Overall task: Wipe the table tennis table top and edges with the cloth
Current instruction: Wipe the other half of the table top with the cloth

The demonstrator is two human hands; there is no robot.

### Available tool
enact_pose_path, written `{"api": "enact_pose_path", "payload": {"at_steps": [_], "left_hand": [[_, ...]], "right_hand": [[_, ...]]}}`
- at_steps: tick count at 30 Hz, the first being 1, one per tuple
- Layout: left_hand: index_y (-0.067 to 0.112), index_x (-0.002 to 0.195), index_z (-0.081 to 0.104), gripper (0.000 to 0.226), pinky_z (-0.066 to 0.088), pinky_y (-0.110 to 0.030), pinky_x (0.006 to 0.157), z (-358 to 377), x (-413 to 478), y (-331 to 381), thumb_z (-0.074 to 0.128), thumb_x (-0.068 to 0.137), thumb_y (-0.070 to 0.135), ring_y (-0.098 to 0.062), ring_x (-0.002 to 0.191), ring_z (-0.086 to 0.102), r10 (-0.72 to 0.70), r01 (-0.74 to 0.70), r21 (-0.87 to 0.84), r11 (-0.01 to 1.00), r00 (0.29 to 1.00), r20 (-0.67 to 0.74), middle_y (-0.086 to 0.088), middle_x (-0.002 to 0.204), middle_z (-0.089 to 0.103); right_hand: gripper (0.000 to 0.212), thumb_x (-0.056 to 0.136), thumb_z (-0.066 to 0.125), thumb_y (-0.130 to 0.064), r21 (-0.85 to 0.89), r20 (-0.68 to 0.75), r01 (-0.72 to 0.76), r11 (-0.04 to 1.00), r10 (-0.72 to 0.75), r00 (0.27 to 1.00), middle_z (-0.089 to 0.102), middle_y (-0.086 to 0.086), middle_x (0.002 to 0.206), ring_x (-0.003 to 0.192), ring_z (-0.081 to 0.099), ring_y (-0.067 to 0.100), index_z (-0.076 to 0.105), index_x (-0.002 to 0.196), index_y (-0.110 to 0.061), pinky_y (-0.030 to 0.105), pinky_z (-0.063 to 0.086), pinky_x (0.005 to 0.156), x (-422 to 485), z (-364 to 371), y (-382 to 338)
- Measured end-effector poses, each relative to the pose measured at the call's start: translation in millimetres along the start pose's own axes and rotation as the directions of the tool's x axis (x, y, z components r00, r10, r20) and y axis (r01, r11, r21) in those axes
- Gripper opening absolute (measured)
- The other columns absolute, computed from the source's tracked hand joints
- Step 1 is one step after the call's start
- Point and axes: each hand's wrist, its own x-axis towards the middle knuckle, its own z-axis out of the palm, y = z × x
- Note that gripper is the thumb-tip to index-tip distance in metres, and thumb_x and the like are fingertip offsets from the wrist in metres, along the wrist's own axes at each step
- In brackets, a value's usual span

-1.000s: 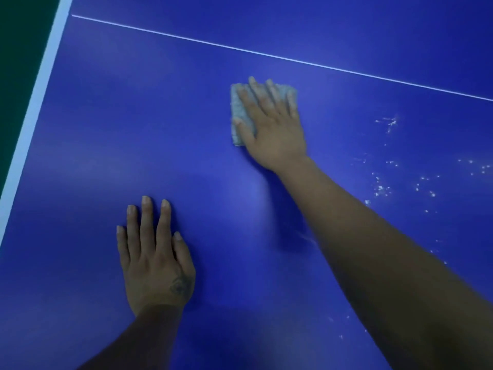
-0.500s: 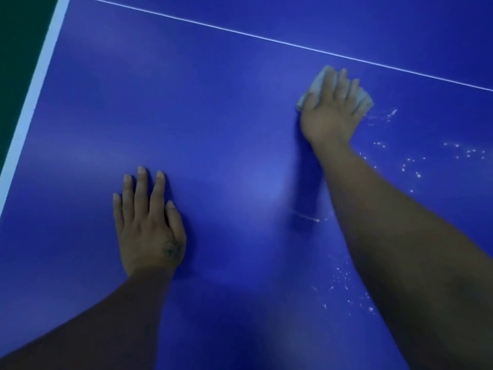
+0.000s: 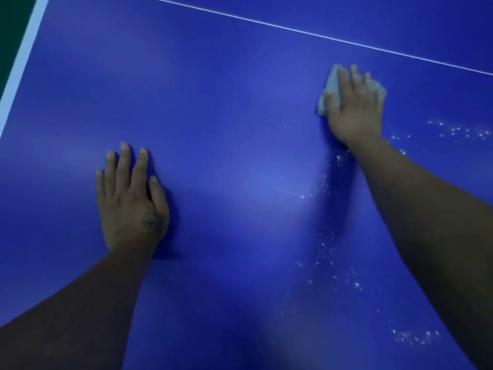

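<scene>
The blue table tennis table (image 3: 213, 102) fills almost the whole frame, its top running from the lower edge up to the upper right corner. A strip of dark green floor (image 3: 10, 20) shows in the upper left corner, beyond the table's white edge stripe (image 3: 24, 57). A thin white line (image 3: 320, 36) crosses the top of the frame, slanting down towards the right. Two bare forearms reach in, one from the lower left and one from the lower right. The left hand (image 3: 130, 204) lies palm down on the table in the left centre of the frame, fingers straight and close together, thumb tucked alongside, holding nothing. The right hand (image 3: 354, 108) lies in the upper right, just below the thin line, palm down on the pale cloth (image 3: 329, 86), which is flat against the table top. Its fingers are straight and slightly spread on top of the cloth, pressing rather than gripping; the cloth shows beyond the fingertips, past the thumb side on the left and past the little finger on the right, while the palm covers the rest. The hand is somewhat blurred. White specks (image 3: 333, 252) lie scattered on the table below and to the right of the right wrist and along the lower right. A small dark mark (image 3: 153, 222) sits on the back of the left hand near the thumb base.
</scene>
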Motion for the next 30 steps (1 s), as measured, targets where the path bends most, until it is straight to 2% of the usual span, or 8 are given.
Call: {"api": "enact_pose_path", "payload": {"at_steps": [2,4,10,15,20,25,27,30], "left_hand": [[0.011,0.164,0.044,0.054,0.014,-0.056,0.134,-2,0,0,0.043,0.111,0.024,-0.035,0.165,0.021,-0.001,0.0,0.018,1.0,1.0,0.014,-0.014,0.175,0.032],[0.011,0.165,0.041,0.054,0.012,-0.055,0.134,-6,-1,3,0.042,0.113,0.023,-0.035,0.166,0.018,-0.014,0.012,0.031,0.999,0.999,0.049,-0.014,0.176,0.028],[0.01,0.169,0.03,0.061,0.009,-0.053,0.135,-5,-32,18,0.029,0.114,0.036,-0.033,0.167,0.014,-0.105,0.098,0.071,0.993,0.99,0.091,-0.012,0.179,0.021],[0.01,0.169,0.031,0.067,0.013,-0.055,0.134,-9,-122,36,0.037,0.111,0.043,-0.033,0.166,0.017,-0.155,0.148,0.075,0.986,0.984,0.086,-0.011,0.178,0.024],[0.01,0.168,0.034,0.068,0.015,-0.057,0.134,-9,-132,35,0.043,0.108,0.04,-0.031,0.167,0.016,-0.177,0.17,0.068,0.983,0.978,0.107,-0.009,0.177,0.025],[0.01,0.168,0.034,0.069,0.013,-0.057,0.134,-11,-132,39,0.04,0.107,0.04,-0.028,0.167,0.012,-0.197,0.195,0.025,0.98,0.972,0.132,-0.008,0.178,0.022],[0.011,0.168,0.034,0.069,0.013,-0.057,0.134,-9,-132,37,0.04,0.106,0.041,-0.027,0.168,0.011,-0.201,0.198,0.029,0.98,0.971,0.13,-0.007,0.178,0.022],[0.01,0.167,0.037,0.067,0.013,-0.056,0.134,-5,-134,34,0.04,0.106,0.039,-0.029,0.167,0.015,-0.183,0.181,0.032,0.983,0.978,0.097,-0.008,0.178,0.025]], "right_hand": [[0.066,0.11,0.019,-0.055,0.047,0.031,-0.123,0.991,0.121,0.992,0.004,-0.001,0.18,0.166,0.0,0.028,0.009,0.172,-0.03,0.059,-0.001,0.131,-6,1,-7],[0.066,0.111,0.019,-0.052,0.053,0.06,-0.149,0.987,0.146,0.987,-0.001,0.0,0.18,0.166,-0.003,0.03,0.004,0.172,-0.03,0.064,-0.003,0.13,-18,4,-41],[0.066,0.11,0.024,-0.053,0.032,0.024,0.201,0.979,-0.202,0.979,0.01,-0.001,0.18,0.166,0.005,0.029,0.013,0.171,-0.031,0.063,-0.002,0.13,-89,27,-150],[0.064,0.112,0.029,-0.053,-0.007,0.03,0.399,0.917,-0.399,0.916,0.016,-0.005,0.178,0.166,0.01,0.024,0.02,0.171,-0.03,0.053,0.008,0.132,-112,24,-100],[0.062,0.114,0.028,-0.049,-0.02,0.03,0.118,0.993,-0.117,0.993,0.013,0.0,0.179,0.166,0.008,0.027,0.016,0.171,-0.028,0.056,0.005,0.132,-85,0,25],[0.064,0.114,0.024,-0.048,0.042,0.041,-0.087,0.995,0.086,0.995,0.004,0.002,0.18,0.166,-0.001,0.031,0.01,0.172,-0.026,0.064,-0.004,0.13,-81,7,-4],[0.064,0.113,0.023,-0.048,0.015,0.019,-0.032,0.999,0.032,0.999,0.005,0.004,0.18,0.166,0.001,0.033,0.009,0.172,-0.027,0.065,-0.001,0.13,-88,15,-49],[0.065,0.111,0.026,-0.049,0.018,0.006,0.178,0.984,-0.178,0.984,0.01,0.001,0.18,0.166,0.005,0.031,0.014,0.172,-0.029,0.064,0.001,0.13,-115,30,-123]]}}
